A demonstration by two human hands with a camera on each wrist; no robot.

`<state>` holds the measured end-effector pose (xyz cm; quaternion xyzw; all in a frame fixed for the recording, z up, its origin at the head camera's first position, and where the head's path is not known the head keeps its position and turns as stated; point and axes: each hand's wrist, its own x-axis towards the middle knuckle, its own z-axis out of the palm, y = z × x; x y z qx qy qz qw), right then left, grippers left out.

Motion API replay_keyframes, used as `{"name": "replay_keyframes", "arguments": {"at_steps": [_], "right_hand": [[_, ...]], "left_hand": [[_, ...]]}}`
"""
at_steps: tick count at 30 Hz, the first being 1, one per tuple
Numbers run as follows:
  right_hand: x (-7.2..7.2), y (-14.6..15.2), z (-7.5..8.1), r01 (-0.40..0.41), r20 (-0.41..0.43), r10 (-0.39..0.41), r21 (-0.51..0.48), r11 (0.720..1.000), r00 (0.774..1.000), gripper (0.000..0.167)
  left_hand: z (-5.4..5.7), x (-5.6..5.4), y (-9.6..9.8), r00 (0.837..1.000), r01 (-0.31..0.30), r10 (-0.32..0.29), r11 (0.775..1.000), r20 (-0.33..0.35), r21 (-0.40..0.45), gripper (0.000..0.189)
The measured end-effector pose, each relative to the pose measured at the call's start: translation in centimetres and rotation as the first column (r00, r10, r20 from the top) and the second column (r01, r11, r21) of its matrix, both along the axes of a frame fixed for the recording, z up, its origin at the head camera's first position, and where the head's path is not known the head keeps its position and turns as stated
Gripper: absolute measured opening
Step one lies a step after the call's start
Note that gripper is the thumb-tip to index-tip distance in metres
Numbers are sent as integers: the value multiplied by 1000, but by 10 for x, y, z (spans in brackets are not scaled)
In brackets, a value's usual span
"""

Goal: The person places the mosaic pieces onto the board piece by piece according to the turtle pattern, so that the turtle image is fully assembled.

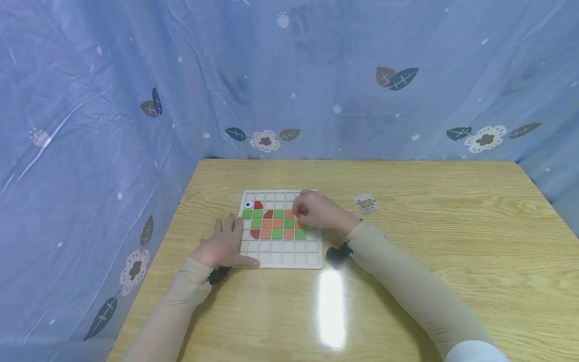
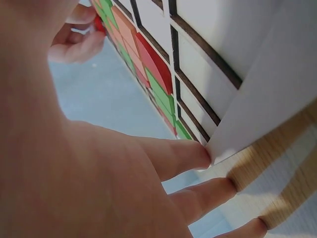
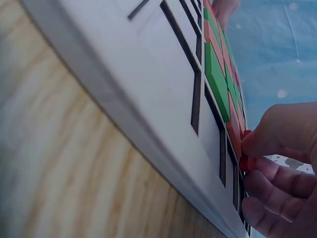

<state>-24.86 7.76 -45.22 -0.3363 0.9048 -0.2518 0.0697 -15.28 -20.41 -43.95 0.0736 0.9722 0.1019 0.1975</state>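
A white gridded board (image 1: 276, 259) lies on the table, with green, orange and red tiles in its squares and a round eye tile (image 1: 248, 204) at the upper left. My left hand (image 1: 223, 246) rests at the board's left edge, fingers spread and thumb along the near-left corner. In the left wrist view one fingertip (image 2: 198, 154) touches the board's corner. Over the right end of the tile pattern, my right hand (image 1: 323, 210) pinches a small red tile (image 3: 248, 163) between thumb and index finger, right at an orange tile (image 3: 235, 134). The fingers hide part of the red tile.
A small picture card (image 1: 366, 203) lies to the right of the board. Black wrist-worn devices (image 1: 339, 253) sit under both wrists. A blue patterned curtain (image 1: 334, 75) hangs behind and at the left of the wooden table (image 1: 452, 201).
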Motion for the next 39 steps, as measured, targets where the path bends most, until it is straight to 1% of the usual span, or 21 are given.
{"name": "replay_keyframes", "arguments": {"at_steps": [5,11,18,25,32,39], "right_hand": [[0,0,1,-15,-13,15,-2,1000,1000,20],[1,-1,3,-35,-29,35,3,999,999,16],[2,1,1,-52,-65,52,-5,999,997,14],[1,2,-2,-43,-102,44,7,999,994,13],[3,4,-1,-50,-97,49,-3,999,994,14],[8,14,0,-20,-97,19,-10,1000,995,20]], "left_hand": [[-1,-1,0,1000,1,-1,1000,-4,-2,135],[-2,-1,-1,1000,7,-7,1000,-7,-11,136],[0,0,0,1000,6,-6,1000,-5,-13,135],[1,0,1,1000,11,-11,1000,-6,-17,134],[1,-1,1,1000,19,-19,999,-12,-27,134],[2,-1,1,1000,16,-16,1000,0,-27,135]]}}
